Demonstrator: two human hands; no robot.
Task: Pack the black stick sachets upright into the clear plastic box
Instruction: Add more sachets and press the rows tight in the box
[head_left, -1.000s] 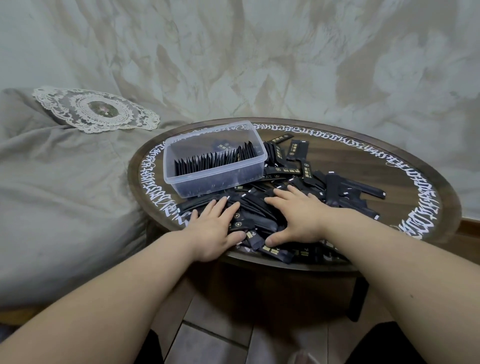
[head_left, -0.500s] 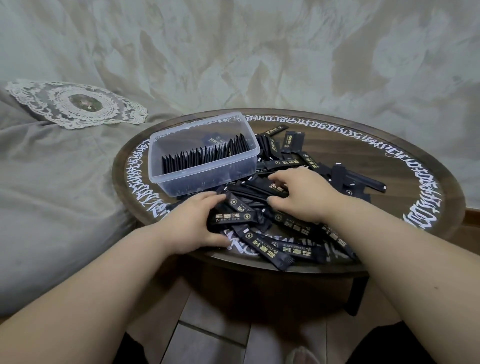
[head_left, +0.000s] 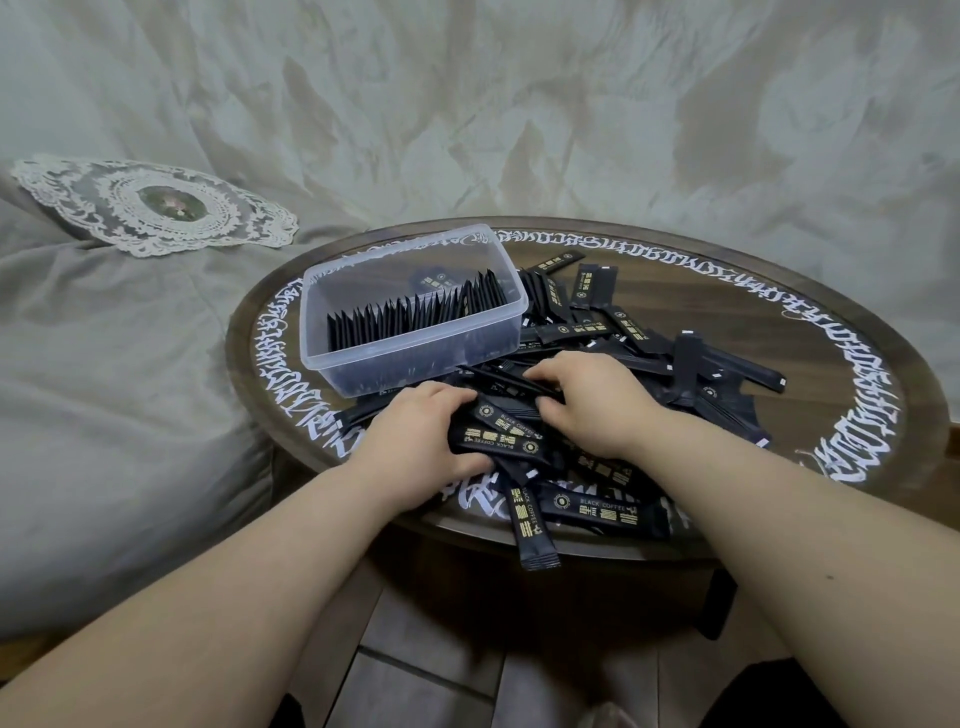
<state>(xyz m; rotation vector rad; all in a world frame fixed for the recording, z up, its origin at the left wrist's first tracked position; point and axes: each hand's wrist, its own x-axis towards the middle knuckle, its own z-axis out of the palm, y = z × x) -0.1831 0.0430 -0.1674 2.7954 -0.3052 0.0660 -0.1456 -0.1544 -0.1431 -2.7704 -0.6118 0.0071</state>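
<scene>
A clear plastic box (head_left: 415, 358) stands on the left part of a round wooden table (head_left: 810, 332); a row of black sachets (head_left: 415, 317) stands upright along its near wall. A loose heap of black stick sachets (head_left: 649, 353) lies to the right of and in front of the box. My left hand (head_left: 415, 436) is curled around a small bundle of sachets (head_left: 498, 441) just in front of the box. My right hand (head_left: 592, 400) lies on the heap beside it, fingers bent over several sachets. One sachet (head_left: 532, 530) hangs over the table's near edge.
The table carries a ring of white script (head_left: 852, 364) around its rim. A grey-draped seat with a lace doily (head_left: 156, 208) lies to the left. Pale cloth hangs behind. Tiled floor (head_left: 415, 675) shows below the table.
Both hands moved from flat on the pile to gathering sachets. My left hand closed on a bundle, and my right hand shifted up the heap toward the box.
</scene>
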